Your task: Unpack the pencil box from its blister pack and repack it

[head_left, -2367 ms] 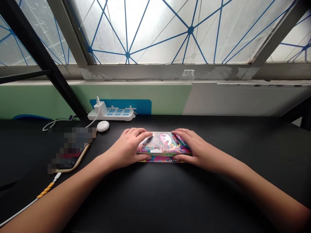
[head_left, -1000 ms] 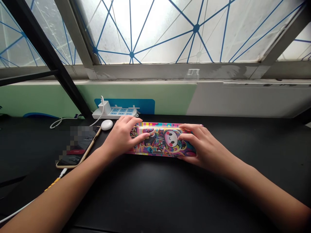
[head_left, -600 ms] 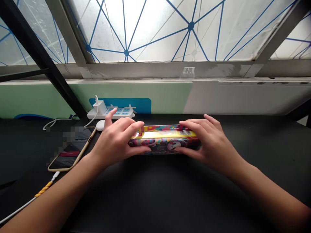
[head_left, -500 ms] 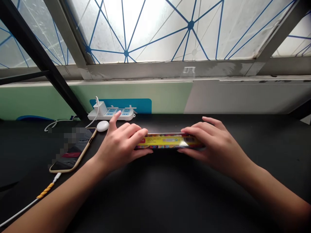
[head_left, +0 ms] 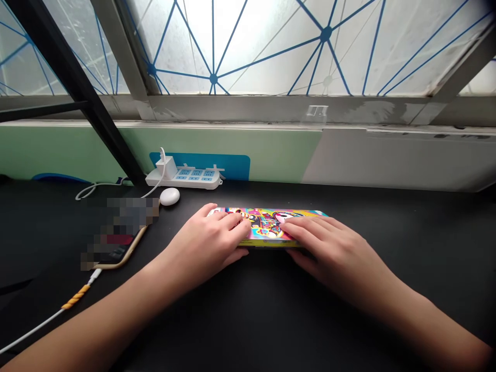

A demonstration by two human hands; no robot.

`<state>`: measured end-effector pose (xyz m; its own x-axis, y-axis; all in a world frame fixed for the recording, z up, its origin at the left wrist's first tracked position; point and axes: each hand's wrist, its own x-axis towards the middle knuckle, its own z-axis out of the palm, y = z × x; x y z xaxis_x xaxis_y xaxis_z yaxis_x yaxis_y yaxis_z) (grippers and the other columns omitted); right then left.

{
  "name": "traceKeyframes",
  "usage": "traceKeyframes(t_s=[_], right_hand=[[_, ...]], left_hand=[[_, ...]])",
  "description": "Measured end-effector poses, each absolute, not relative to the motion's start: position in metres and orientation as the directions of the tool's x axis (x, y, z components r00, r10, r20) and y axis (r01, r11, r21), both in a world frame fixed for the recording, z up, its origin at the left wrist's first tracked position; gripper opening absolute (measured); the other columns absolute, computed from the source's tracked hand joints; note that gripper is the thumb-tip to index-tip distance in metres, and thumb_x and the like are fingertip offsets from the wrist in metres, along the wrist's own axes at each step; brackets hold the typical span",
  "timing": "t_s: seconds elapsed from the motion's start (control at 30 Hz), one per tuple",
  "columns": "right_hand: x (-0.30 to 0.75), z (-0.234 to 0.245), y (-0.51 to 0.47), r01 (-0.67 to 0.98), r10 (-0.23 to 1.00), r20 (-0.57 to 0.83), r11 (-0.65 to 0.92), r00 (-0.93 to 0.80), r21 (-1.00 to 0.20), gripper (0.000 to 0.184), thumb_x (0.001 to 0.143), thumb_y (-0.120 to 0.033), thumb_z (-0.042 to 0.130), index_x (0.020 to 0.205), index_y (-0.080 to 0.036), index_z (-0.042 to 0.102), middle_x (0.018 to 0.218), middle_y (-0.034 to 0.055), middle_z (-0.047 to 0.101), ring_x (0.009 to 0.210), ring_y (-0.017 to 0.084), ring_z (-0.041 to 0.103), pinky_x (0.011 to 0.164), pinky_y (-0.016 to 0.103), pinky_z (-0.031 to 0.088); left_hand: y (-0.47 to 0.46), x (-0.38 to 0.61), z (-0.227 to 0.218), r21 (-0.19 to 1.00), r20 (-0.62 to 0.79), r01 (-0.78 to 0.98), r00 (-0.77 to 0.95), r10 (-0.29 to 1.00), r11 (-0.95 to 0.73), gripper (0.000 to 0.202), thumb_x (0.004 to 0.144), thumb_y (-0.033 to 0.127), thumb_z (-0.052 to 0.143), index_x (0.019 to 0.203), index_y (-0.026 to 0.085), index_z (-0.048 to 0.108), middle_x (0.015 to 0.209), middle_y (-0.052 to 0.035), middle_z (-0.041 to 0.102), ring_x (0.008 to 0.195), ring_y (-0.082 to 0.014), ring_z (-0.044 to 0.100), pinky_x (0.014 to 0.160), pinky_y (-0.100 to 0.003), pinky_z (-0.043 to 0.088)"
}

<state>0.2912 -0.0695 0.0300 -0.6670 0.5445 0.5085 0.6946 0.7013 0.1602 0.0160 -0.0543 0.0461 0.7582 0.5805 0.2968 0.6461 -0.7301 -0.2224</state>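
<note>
A flat, brightly printed box (head_left: 267,230) lies on the black table, its cartoon-patterned face up and a narrow yellow side toward me. My left hand (head_left: 213,235) grips its left part, fingers over the top and thumb at the near edge. At the right part, my right hand (head_left: 335,245) holds it the same way, fingers laid across the printed face and thumb low at the front. Both hands cover much of the box's ends, and its contents cannot be seen.
Left of my left hand lies a phone (head_left: 134,243) with a white charging cable (head_left: 39,328). Behind it are a small white rounded case (head_left: 169,196) and a white power strip (head_left: 197,179) with a plug. A black slanted post (head_left: 104,129) rises at the left, before the window.
The box has tipped from showing its yellow side to lying with the patterned face up. Both hands have turned with it, fingers now over the top. The view has shifted slightly.
</note>
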Motion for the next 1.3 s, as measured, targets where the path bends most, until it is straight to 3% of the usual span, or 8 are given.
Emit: traceKeyframes(t_s=[0.2,0.4,0.53,0.63,0.7,0.83,1.1,1.3], right_hand=[[0.288,0.025,-0.069,0.679,0.579,0.434,0.726,-0.69,0.111,0.019,0.098,-0.019,0.055,0.114,-0.019,0.065,0.111,0.0105,0.075,0.099,0.029,0.072,0.086,0.045,0.056],[0.29,0.024,-0.065,0.664,0.563,0.452,0.742,-0.692,0.092,0.024,0.099,-0.025,0.056,0.122,-0.022,0.064,0.117,0.0112,0.074,0.104,0.029,0.071,0.088,0.045,0.055],[0.293,0.022,-0.064,0.669,0.588,0.414,0.739,-0.695,0.073,0.037,0.098,-0.03,0.059,0.133,-0.023,0.059,0.131,0.0147,0.069,0.119,0.034,0.066,0.094,0.051,0.055],[0.296,0.021,-0.065,0.687,0.626,0.364,0.724,-0.69,0.057,0.047,0.097,-0.032,0.06,0.142,-0.023,0.053,0.141,0.0155,0.063,0.128,0.035,0.061,0.097,0.053,0.054],[0.297,0.02,-0.066,0.694,0.64,0.339,0.718,-0.69,0.055,0.051,0.096,-0.032,0.061,0.145,-0.023,0.05,0.144,0.0163,0.061,0.13,0.035,0.059,0.099,0.054,0.054],[0.299,0.02,-0.067,0.714,0.669,0.316,0.699,-0.672,0.038,0.053,0.094,-0.033,0.063,0.145,-0.022,0.051,0.144,0.0178,0.06,0.13,0.037,0.059,0.099,0.056,0.054],[0.302,0.018,-0.062,0.765,0.721,0.309,0.643,-0.62,0.035,0.058,0.093,-0.039,0.065,0.146,-0.019,0.052,0.147,0.0195,0.057,0.13,0.04,0.058,0.101,0.058,0.053],[0.289,0.013,-0.068,0.732,0.687,0.297,0.678,-0.663,0.067,0.064,0.093,-0.035,0.067,0.152,-0.02,0.045,0.155,0.0175,0.052,0.143,0.039,0.047,0.108,0.059,0.048]], left_hand=[[-0.053,0.018,0.042,-0.179,0.246,0.62,0.78,0.575,-0.764,0.037,0.094,0.033,0.07,0.126,0.018,0.062,0.126,-0.0121,0.072,0.11,-0.0326,0.068,0.097,-0.05,0.048],[-0.038,0.008,0.043,-0.026,0.246,0.672,0.722,0.647,-0.74,0.072,0.088,0.07,0.063,0.14,0.021,0.056,0.139,-0.0133,0.065,0.125,-0.0341,0.06,0.108,-0.051,0.04],[-0.018,-0.01,0.041,0.007,0.249,0.783,0.602,0.759,-0.623,0.066,0.097,0.067,0.048,0.143,0.02,0.054,0.145,-0.0138,0.061,0.131,-0.0342,0.056,0.109,-0.051,0.039],[-0.006,-0.028,0.043,-0.025,0.232,0.898,0.433,0.871,-0.44,0.056,0.1,0.058,0.044,0.136,0.018,0.059,0.131,-0.0158,0.068,0.112,-0.0356,0.067,0.092,-0.048,0.049],[-0.001,-0.037,0.046,0.004,0.158,0.942,0.331,0.93,-0.336,0.047,0.099,0.057,0.042,0.111,0.02,0.069,0.108,-0.0127,0.074,0.087,-0.0313,0.071,0.07,-0.039,0.05],[0.004,-0.04,0.044,0.143,0.089,0.935,0.314,0.945,-0.324,0.041,0.098,0.05,0.043,0.078,0.022,0.065,0.087,-0.008,0.072,0.075,-0.0258,0.068,0.059,-0.032,0.044],[-0.008,0.002,0.019,0.595,0.099,0.752,0.283,0.954,-0.285,0.033,0.1,0.049,0.046,0.091,0.023,0.064,0.096,-0.0039,0.074,0.087,-0.0239,0.069,0.072,-0.034,0.051],[-0.018,0.016,0.016,0.706,0.0,0.68,0.277,0.961,-0.197,0.034,0.098,0.052,0.048,0.091,0.023,0.064,0.103,-0.0034,0.07,0.093,-0.0237,0.067,0.08,-0.035,0.05]])
